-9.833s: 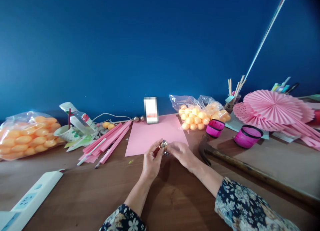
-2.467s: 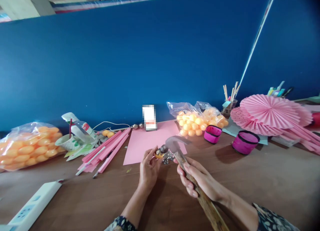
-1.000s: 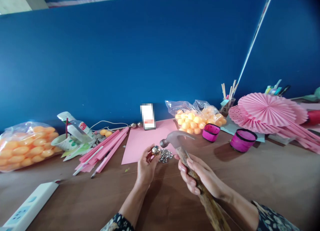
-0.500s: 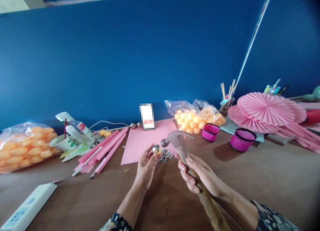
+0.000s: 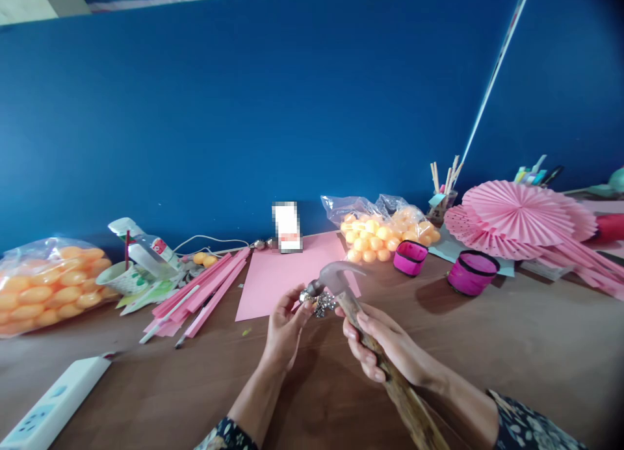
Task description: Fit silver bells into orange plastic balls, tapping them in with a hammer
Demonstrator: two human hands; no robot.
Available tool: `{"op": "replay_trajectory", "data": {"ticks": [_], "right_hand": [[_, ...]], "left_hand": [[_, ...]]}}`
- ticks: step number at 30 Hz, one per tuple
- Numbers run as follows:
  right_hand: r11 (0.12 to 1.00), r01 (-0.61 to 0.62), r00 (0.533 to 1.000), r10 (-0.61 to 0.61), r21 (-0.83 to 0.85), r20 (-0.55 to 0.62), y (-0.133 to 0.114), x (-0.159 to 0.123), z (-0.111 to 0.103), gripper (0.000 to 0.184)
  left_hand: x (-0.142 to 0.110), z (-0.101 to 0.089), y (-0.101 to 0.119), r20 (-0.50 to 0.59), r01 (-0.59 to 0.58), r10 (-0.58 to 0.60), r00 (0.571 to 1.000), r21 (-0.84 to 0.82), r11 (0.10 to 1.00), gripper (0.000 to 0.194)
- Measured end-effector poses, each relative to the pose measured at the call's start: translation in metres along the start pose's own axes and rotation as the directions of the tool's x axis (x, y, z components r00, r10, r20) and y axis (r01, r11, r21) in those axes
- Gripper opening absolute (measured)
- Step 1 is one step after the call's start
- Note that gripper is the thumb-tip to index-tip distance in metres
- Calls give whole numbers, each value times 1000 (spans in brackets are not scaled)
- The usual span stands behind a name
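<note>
My left hand [image 5: 285, 326] is closed, its fingertips around a small orange ball [image 5: 305, 296] partly covered with shiny silver studs. In my right hand [image 5: 377, 343] is a claw hammer [image 5: 347, 294], gripped by its rough wooden handle. The hammer's striking face lies against or just over the ball and hides part of it; I cannot tell whether they touch. Behind the hammer head and the ball, a small pile of silver studs [image 5: 322, 305] rests on the table at the edge of a pink sheet [image 5: 268, 284].
Bags of orange balls lie at the far left [image 5: 51, 287] and back centre [image 5: 373, 235]. Pink paper strips [image 5: 209, 291] and a power strip [image 5: 53, 401] are left of my arms. Two magenta containers [image 5: 472, 274] and folded pink paper fans [image 5: 519, 209] stand to the right.
My right hand has brought the hammer left and slightly down, so its head now overlaps the ball. My left hand has stayed almost in place, still holding the ball.
</note>
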State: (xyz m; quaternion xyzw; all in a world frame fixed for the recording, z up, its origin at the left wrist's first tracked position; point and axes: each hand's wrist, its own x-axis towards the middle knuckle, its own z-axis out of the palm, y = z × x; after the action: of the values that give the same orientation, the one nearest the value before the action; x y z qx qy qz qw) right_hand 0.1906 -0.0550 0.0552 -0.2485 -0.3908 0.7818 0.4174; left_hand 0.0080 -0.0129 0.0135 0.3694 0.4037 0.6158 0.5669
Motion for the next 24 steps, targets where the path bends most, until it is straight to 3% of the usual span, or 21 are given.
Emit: {"op": "replay_trajectory", "data": {"ticks": [10, 18, 24], "right_hand": [[997, 60, 998, -58, 48, -31, -2, 1, -2, 18], [1000, 2, 1000, -2, 7, 16, 3, 2, -3, 19], [998, 60, 998, -60, 11, 5, 0, 1, -3, 18]], "left_hand": [[-1, 2, 4, 71, 29, -21, 997, -109, 994, 42], [-2, 1, 4, 38, 68, -68, 997, -10, 998, 53], [-1, 0, 1, 11, -50, 49, 999, 111, 993, 46]]}}
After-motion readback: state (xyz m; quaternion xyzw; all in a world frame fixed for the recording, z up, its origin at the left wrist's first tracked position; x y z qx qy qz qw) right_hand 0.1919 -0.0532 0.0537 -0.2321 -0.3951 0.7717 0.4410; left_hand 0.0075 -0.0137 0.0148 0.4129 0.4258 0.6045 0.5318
